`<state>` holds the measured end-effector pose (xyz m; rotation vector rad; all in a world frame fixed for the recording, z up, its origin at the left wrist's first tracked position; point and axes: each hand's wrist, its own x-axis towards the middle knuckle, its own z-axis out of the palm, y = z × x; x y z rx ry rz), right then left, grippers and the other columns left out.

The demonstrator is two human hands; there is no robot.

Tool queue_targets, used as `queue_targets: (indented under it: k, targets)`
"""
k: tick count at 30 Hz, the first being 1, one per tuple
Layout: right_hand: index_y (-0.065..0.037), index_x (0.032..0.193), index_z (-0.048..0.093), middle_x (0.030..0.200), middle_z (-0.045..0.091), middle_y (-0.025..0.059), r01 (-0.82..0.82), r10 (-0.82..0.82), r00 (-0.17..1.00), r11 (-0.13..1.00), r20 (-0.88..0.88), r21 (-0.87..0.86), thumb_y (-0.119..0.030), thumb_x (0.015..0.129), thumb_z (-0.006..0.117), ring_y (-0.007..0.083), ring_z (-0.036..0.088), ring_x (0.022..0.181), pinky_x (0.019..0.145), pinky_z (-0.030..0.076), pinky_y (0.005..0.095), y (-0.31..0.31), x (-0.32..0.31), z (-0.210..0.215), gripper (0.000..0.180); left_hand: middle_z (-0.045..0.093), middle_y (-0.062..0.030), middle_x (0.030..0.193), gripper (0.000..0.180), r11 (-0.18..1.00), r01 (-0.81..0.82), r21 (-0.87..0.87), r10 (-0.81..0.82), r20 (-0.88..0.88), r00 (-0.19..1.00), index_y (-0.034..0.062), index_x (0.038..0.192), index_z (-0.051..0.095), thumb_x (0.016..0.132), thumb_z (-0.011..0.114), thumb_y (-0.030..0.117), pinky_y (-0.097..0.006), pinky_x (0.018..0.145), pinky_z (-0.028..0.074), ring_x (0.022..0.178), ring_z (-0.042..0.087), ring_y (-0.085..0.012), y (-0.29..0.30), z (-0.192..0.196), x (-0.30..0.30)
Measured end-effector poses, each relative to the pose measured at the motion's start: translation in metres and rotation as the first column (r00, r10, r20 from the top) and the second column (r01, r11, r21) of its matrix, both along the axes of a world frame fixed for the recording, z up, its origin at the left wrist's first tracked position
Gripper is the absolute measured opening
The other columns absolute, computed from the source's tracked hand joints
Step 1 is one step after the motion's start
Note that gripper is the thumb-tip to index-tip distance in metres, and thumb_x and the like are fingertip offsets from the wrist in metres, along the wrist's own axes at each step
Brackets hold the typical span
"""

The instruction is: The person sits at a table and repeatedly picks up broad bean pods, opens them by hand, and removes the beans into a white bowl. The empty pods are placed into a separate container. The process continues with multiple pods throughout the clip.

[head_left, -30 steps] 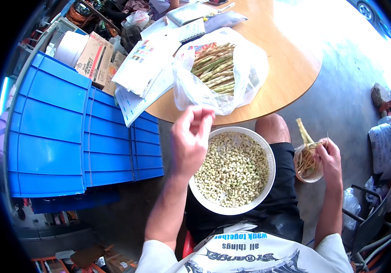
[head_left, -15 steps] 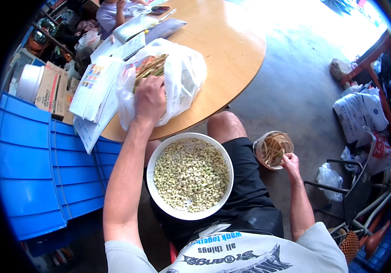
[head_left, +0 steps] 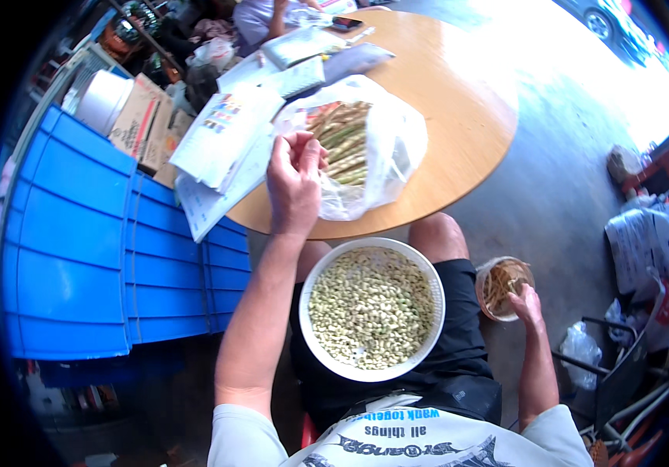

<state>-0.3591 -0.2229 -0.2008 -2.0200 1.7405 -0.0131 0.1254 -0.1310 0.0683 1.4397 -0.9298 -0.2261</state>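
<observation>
Head view: the left hand (head_left: 294, 183) reaches into the plastic bag (head_left: 377, 152) on the round table (head_left: 459, 101), fingers curled and pinching bean pods (head_left: 342, 140), whose long axes run away from the person. The right hand (head_left: 525, 300) dips its fingers into a small tub (head_left: 498, 286). A white bowl (head_left: 372, 310) of beans rests on the lap.

One white bowl (head_left: 420, 342), one clear bag (head_left: 397, 148), one small tub (head_left: 484, 289), two hands.
</observation>
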Motion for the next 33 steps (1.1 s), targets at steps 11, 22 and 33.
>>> queue_targets:
  k: [11, 22, 33]
  targets:
    - [0.000, 0.109, 0.064, 0.100, 0.066, 0.0164, -0.643, 0.790, 0.469, 0.612, 0.394, -0.461, -0.001, 0.076, 0.066, 0.0291, 0.066, 0.087, 0.076, 0.052, 0.0373, 0.057, 0.173, 0.359, 0.033, 0.068, -0.0098, 0.085, 0.031, 0.986, 0.169, -0.004, -0.147, -0.517, 0.843, 0.0023, 0.115, 0.057, 0.106, 0.039, 0.026, -0.023, 0.057, 0.045, 0.060, 0.057, -0.0099, 0.090, 0.014, -0.063]
    - [0.003, 0.109, 0.061, 0.094, 0.067, 0.0192, -0.775, 0.963, -0.080, 0.102, 0.257, -0.623, -0.002, 0.081, 0.065, 0.0301, 0.068, 0.077, 0.071, 0.056, 0.0440, 0.113, 0.182, 0.487, 0.029, 0.061, -0.0046, 0.096, 0.020, 0.989, 0.128, -0.067, -0.142, -0.628, 0.765, 0.0021, 0.117, 0.054, 0.100, 0.053, 0.015, -0.024, 0.060, 0.049, 0.074, 0.061, -0.0104, 0.119, -0.015, -0.092]
    - [-0.006, 0.105, 0.063, 0.089, 0.066, 0.0160, -0.774, 0.913, -0.002, 0.256, 0.407, -0.579, -0.012, 0.082, 0.068, 0.0280, 0.066, 0.074, 0.068, 0.053, 0.0423, 0.108, 0.183, 0.469, 0.024, 0.061, -0.0059, 0.096, 0.018, 0.994, 0.078, -0.070, -0.105, -0.697, 0.709, 0.0018, 0.114, 0.054, 0.098, 0.054, 0.009, -0.029, 0.072, 0.058, 0.085, 0.064, -0.0132, 0.119, -0.027, -0.114]
